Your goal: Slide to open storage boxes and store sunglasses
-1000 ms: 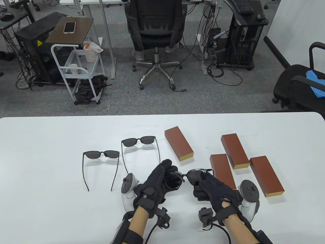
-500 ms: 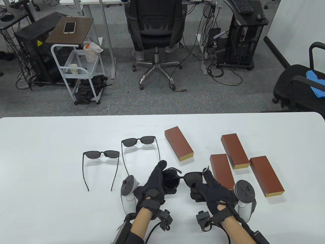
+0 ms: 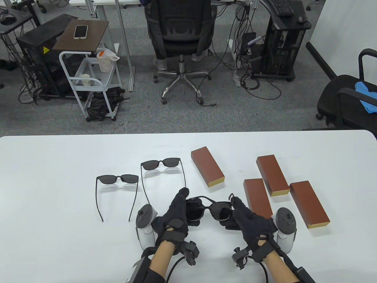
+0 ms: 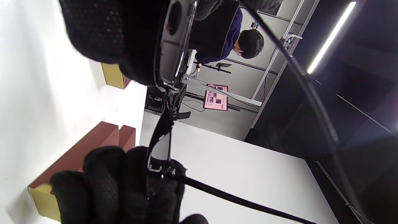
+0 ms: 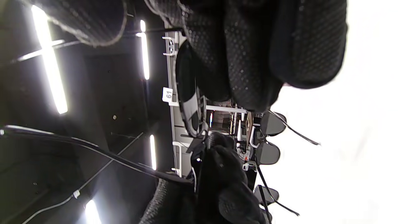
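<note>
I pinch the sunglasses (image 3: 209,208) between left hand (image 3: 176,212) and right hand (image 3: 245,218), above the table (image 3: 44,177), ready to fold the arms.

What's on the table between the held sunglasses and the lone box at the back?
Nothing: in the table view, bare white tabletop separates the held sunglasses from the lone box.

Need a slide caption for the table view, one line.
Both gloved hands, left and right, hold dark sunglasses near four closed brown boxes.
</note>
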The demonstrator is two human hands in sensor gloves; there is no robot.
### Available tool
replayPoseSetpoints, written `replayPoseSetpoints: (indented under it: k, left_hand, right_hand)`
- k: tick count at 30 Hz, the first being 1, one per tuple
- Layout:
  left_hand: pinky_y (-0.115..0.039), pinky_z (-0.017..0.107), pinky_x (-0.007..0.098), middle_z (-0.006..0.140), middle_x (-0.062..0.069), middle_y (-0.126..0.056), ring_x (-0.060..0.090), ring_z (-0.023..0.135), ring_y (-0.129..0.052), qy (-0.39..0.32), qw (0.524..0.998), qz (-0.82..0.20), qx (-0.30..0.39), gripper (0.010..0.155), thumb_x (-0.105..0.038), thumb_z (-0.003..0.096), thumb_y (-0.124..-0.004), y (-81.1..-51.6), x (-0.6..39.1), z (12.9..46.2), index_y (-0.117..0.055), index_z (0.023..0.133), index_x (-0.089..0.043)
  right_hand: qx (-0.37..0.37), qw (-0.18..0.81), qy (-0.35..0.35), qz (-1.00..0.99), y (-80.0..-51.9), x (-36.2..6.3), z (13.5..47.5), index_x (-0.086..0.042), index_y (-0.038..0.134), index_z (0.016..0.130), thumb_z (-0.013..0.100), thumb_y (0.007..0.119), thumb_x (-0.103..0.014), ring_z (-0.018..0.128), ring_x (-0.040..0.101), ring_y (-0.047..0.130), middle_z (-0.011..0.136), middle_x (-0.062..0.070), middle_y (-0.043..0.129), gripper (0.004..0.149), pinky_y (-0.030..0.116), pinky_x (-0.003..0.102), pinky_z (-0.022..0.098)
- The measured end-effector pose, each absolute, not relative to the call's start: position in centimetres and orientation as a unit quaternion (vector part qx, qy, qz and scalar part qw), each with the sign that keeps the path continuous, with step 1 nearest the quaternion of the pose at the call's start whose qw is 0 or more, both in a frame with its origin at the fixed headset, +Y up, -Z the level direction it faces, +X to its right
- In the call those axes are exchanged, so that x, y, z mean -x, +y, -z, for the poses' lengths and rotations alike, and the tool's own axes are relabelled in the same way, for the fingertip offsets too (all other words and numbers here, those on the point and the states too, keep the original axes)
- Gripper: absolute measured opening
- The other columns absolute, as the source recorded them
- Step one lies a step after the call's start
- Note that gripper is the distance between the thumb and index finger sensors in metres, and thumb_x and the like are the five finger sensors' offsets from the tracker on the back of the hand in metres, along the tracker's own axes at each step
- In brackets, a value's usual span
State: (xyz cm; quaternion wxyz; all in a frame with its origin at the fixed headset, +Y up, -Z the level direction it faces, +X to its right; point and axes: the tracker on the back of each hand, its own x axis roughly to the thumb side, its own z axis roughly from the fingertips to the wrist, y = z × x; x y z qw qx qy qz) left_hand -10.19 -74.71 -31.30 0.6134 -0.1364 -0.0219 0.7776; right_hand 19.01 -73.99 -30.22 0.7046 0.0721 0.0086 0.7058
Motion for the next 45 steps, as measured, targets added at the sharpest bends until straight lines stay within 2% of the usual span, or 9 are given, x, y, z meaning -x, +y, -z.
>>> replayPoseSetpoints:
  k: [4,12,24,30,36,45]
  left_hand:
    - [-0.085,0.047,0.043,0.097,0.010,-0.081,0.025,0.068,-0.097,-0.014,0.643,-0.756,0.125,0.066,-0.049,0.0522,-0.057,-74.5,10.2,31.3,-0.045,0.111,-0.021]
    - [-0.089,0.042,0.042,0.090,0.009,-0.088,0.023,0.061,-0.103,-0.006,0.670,-0.734,0.110,0.062,-0.044,0.0514,-0.064,-74.5,10.3,31.4,-0.055,0.108,-0.020]
    - [-0.091,0.040,0.040,0.086,0.007,-0.094,0.021,0.057,-0.105,-0.003,0.681,-0.727,0.091,0.059,-0.044,0.0509,-0.069,-74.6,10.2,31.3,-0.062,0.105,-0.021]
    - [-0.086,0.046,0.043,0.094,0.009,-0.085,0.025,0.068,-0.099,-0.036,0.666,-0.736,0.112,0.065,-0.051,0.0519,-0.063,-74.7,9.7,31.3,-0.052,0.109,-0.022]
    - [-0.076,0.056,0.048,0.106,0.011,-0.070,0.032,0.083,-0.085,-0.085,0.601,-0.778,0.162,0.077,-0.063,0.0500,-0.057,-74.8,8.8,31.1,-0.038,0.113,-0.024]
    - [-0.070,0.063,0.051,0.113,0.012,-0.059,0.036,0.093,-0.073,-0.129,0.577,-0.782,0.197,0.087,-0.072,0.0457,-0.051,-74.7,8.3,31.0,-0.029,0.114,-0.023]
  right_hand:
    - [-0.043,0.703,-0.011,-0.710,-74.2,-19.4,30.1,-0.017,0.071,0.083,0.038,0.070,-0.056,0.053,0.034,0.105,0.066,0.010,0.101,0.060,0.090,0.045,0.038]
    - [-0.021,0.705,-0.015,-0.708,-74.2,-19.7,30.1,-0.019,0.082,0.076,0.038,0.072,-0.056,0.043,0.029,0.109,0.056,0.007,0.107,0.054,0.094,0.042,0.031]
    - [-0.005,0.701,-0.009,-0.713,-74.3,-19.9,30.0,-0.019,0.086,0.072,0.038,0.075,-0.055,0.038,0.026,0.112,0.050,0.004,0.109,0.050,0.095,0.039,0.027]
    - [0.009,0.706,-0.006,-0.708,-74.4,-20.1,30.0,-0.018,0.086,0.071,0.038,0.076,-0.054,0.036,0.025,0.112,0.049,0.004,0.110,0.050,0.096,0.038,0.025]
    - [0.022,0.702,-0.014,-0.712,-74.2,-20.5,30.0,-0.018,0.086,0.071,0.037,0.079,-0.053,0.036,0.024,0.112,0.049,0.004,0.110,0.050,0.096,0.038,0.025]
    - [0.044,0.674,-0.029,-0.737,-74.0,-21.0,29.9,-0.019,0.087,0.069,0.034,0.083,-0.051,0.032,0.022,0.113,0.045,0.001,0.111,0.047,0.096,0.036,0.023]
